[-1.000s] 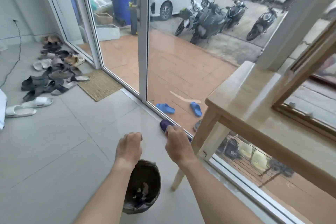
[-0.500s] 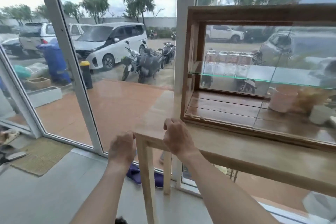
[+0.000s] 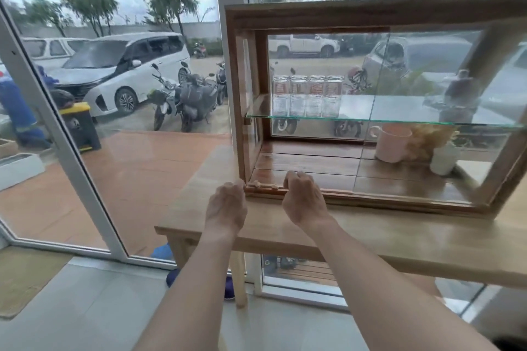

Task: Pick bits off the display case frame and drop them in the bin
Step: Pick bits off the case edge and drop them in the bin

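A wooden display case point(image 3: 370, 13) with glass panes stands on a light wooden table point(image 3: 399, 236). Small pale bits point(image 3: 263, 186) lie on the case's bottom front rail near its left corner. My left hand point(image 3: 226, 204) is curled at that corner, fingers bent down on the table edge of the frame. My right hand point(image 3: 305, 196) rests just right of the bits, fingers curled onto the rail. Whether either hand pinches a bit is hidden by the knuckles. The bin is out of view.
Inside the case, several glass jars point(image 3: 306, 95) stand on a glass shelf point(image 3: 370, 120), with a pink mug point(image 3: 392, 142) and a white pot point(image 3: 443, 159) below. Glass doors with white frames point(image 3: 57, 134) stand at left. Blue slippers point(image 3: 228, 288) lie under the table.
My view has risen from the floor and the bin up to the case. Both hands have moved from over the bin to the case's bottom front rail.
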The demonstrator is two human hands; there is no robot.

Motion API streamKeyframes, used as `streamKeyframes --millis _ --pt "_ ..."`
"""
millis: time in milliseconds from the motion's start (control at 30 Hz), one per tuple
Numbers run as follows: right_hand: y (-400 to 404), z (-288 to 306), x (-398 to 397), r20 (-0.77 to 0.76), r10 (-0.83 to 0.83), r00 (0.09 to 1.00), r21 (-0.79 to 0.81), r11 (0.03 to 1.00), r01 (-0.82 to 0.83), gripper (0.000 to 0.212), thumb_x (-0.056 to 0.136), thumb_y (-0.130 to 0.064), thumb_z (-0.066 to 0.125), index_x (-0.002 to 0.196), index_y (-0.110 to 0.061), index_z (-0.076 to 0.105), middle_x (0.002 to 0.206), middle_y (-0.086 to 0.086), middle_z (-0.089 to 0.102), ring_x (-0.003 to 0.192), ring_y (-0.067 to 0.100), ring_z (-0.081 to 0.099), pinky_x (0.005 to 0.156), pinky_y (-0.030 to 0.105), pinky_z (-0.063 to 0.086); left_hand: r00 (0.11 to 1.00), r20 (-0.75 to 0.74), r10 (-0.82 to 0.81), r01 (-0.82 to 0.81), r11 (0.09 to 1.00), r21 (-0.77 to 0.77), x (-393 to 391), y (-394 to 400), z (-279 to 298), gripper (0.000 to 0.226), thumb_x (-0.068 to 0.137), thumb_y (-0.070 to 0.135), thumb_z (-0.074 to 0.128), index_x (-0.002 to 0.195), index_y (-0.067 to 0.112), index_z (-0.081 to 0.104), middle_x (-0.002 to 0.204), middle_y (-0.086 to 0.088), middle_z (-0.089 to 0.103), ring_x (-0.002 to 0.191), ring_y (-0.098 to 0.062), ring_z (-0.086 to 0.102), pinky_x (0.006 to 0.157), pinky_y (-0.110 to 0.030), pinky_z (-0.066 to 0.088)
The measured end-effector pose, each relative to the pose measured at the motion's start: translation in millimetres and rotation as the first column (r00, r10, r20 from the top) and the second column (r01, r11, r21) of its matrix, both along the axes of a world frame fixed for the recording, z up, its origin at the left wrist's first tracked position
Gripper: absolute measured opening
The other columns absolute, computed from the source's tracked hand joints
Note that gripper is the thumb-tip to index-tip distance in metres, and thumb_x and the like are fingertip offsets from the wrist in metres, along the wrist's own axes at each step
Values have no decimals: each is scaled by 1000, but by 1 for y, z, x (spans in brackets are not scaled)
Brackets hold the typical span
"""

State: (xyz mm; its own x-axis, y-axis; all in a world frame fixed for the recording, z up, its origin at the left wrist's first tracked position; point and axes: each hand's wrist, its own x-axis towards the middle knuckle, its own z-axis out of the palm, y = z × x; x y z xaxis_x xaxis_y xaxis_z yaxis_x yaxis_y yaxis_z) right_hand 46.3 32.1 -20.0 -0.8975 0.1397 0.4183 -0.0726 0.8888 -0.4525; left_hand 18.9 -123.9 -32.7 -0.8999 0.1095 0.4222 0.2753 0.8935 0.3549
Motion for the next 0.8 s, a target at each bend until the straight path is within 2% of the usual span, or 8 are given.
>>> streamKeyframes --millis 167,267,367,433,500,567,733,800 --pt "-4 -3 -19 32 35 999 18 999 -35 29 90 0 43 115 -7 57 111 16 60 107 33 55 87 40 47 999 6 -54 54 999 -2 -18 17 2 31 94 6 38 116 15 58 100 -18 68 92 -33 64 77 -43 54" --pt "-7 -7 -29 69 65 995 45 997 -69 31 93 -4 42 118 -11 59 112 14 58 105 35 57 88 43 48 998 37 -53 53 999 -4 -28 25 0 32 94 10 36 118 17 57 106 -19 67 98 -36 63 81 -45 53" --pt "-7 -13 -34 94 65 993 97 993 -74 28 92 -5 45 112 -13 63 104 11 57 99 36 58 85 41 46 996 79 -35 36 999 -8 -37 31 -9 29 96 15 37 117 20 55 109 -18 67 101 -37 61 83 -45 52" --pt "-7 -17 -35 96 47 994 113 992 -58 23 90 -2 46 100 -12 65 94 9 53 96 35 57 80 39 42 996 89 -16 15 1000 10 -41 31 -13 22 96 20 39 106 20 59 103 -17 68 96 -37 61 77 -42 51" --pt "-7 -18 -37 89 33 995 73 997 -40 21 88 2 46 91 -10 63 91 8 53 92 35 56 79 39 39 997 79 -6 3 999 38 -43 31 -13 21 96 25 43 94 17 63 94 -15 69 88 -36 62 70 -40 49" --pt "-6 -18 -40 89 28 996 22 999 -31 19 87 5 48 87 -9 59 93 8 58 90 35 57 81 41 41 999 52 -11 8 999 54 -42 30 -11 21 96 25 46 90 16 64 89 -14 70 82 -34 64 66 -38 49" --pt "-5 -14 -38 106 19 994 -54 998 -13 19 87 8 45 92 -5 57 100 14 59 94 38 56 82 40 41 998 -11 -66 67 987 150 -30 18 -19 11 96 22 52 98 14 59 93 -10 70 78 -27 66 62 -36 51" --pt "-6 -13 -36 107 8 994 -47 999 -3 24 87 7 38 96 -1 59 103 19 59 95 40 57 84 43 44 998 -27 -64 67 987 148 -24 8 -25 12 95 20 53 98 12 61 94 -9 68 75 -21 62 63 -27 47"
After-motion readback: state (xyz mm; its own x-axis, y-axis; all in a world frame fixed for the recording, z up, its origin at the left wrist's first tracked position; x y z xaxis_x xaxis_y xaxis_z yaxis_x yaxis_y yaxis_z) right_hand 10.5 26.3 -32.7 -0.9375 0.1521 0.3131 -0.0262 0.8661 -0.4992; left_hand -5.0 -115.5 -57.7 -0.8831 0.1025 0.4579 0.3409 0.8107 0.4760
